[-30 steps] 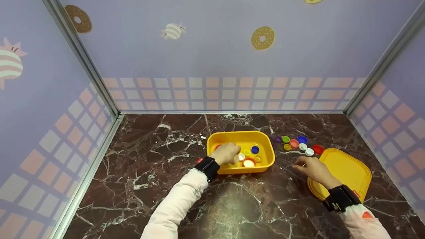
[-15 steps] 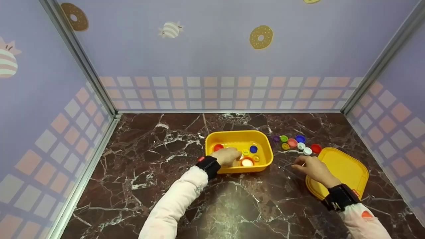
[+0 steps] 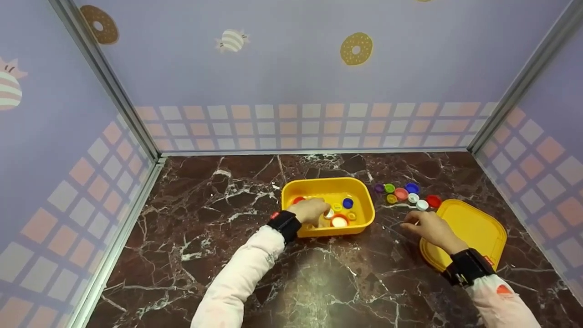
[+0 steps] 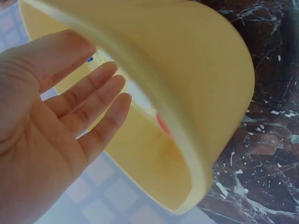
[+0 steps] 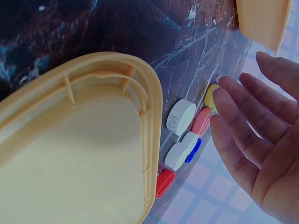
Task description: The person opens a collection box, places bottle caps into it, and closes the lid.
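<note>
My left hand [image 3: 311, 210] reaches into a yellow plastic box [image 3: 328, 232], fingers pointing down. A white bottle cap [image 3: 329, 213] lies at its fingertips; whether thumb and index finger pinch it is hidden. The left wrist view shows three slightly bent fingers of this hand [image 4: 60, 102] over the box rim [image 4: 140, 70]. Also in the box are a red-rimmed white cap [image 3: 339, 221], a blue cap [image 3: 348, 203], yellow caps [image 3: 336, 207] and a red one [image 3: 299, 199]. Loosely bent and holding nothing, my right hand [image 3: 432, 228] hovers beside the yellow lid [image 3: 478, 232].
Several loose caps lie between box and lid, among them a purple cap [image 3: 379, 188], a green cap [image 3: 389, 187], a pink cap [image 3: 401, 194] and a red cap [image 3: 433, 201]. A white cap with handwriting [image 5: 181, 116] shows near the lid [image 5: 84, 149]. Patterned walls enclose the marbled tabletop [image 3: 218, 205].
My left hand dips lower in the box, then rises slightly, staying by the white cap. The right hand barely moves. The head view shifts a little.
</note>
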Tool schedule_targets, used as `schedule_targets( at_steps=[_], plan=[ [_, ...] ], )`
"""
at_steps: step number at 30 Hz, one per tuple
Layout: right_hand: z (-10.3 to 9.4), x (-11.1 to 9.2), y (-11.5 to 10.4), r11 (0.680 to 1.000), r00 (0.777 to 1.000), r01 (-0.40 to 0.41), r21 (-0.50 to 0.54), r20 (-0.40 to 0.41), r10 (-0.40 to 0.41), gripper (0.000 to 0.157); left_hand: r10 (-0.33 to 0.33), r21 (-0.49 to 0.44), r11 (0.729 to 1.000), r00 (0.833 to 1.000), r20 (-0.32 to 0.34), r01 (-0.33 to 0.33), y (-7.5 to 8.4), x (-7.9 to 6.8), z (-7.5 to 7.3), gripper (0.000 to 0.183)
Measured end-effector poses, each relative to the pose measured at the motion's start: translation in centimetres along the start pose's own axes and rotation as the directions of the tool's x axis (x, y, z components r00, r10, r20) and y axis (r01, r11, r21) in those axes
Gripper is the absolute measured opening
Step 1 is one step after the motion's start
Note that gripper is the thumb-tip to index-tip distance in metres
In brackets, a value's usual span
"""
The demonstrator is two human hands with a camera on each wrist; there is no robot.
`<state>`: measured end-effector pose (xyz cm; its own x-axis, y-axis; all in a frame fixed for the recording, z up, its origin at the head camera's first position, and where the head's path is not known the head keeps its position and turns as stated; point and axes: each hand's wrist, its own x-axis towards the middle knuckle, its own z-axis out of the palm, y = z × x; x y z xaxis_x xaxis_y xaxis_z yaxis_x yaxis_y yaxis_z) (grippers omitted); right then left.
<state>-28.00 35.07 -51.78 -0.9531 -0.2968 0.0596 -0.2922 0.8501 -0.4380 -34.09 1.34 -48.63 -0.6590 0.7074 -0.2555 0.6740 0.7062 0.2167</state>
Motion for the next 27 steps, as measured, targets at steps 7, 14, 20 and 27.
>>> schedule_targets(
  at_steps=[7, 14, 20, 27],
  plan=[
    [0.0, 0.4, 0.0, 1.000, 1.000, 0.018, 0.017, 0.002, -0.018, 0.012, -0.027, 0.014, 1.000, 0.998, -0.062, 0.028, 0.0, -0.6, -0.3, 0.030],
    [-0.2, 1.5, -0.1, 0.999, 1.000, 0.001, 0.039, -0.003, -0.001, 0.024, -0.013, 0.028, 0.999, 0.967, -0.255, 0.021, 0.9, -1.6, -0.4, 0.020],
    [-0.7, 3.2, -0.4, 0.993, 0.996, -0.075, 0.089, 0.049, 0.070, 0.035, -0.008, 0.022, 1.000, 0.927, -0.375, 0.017, 1.8, -3.1, -0.6, 0.018],
    [-0.7, 5.4, 0.1, 0.994, 0.995, -0.085, 0.075, 0.050, 0.081, 0.038, 0.018, 0.033, 0.999, 0.880, -0.475, -0.002, 2.4, -5.0, 0.3, 0.016]
  ],
)
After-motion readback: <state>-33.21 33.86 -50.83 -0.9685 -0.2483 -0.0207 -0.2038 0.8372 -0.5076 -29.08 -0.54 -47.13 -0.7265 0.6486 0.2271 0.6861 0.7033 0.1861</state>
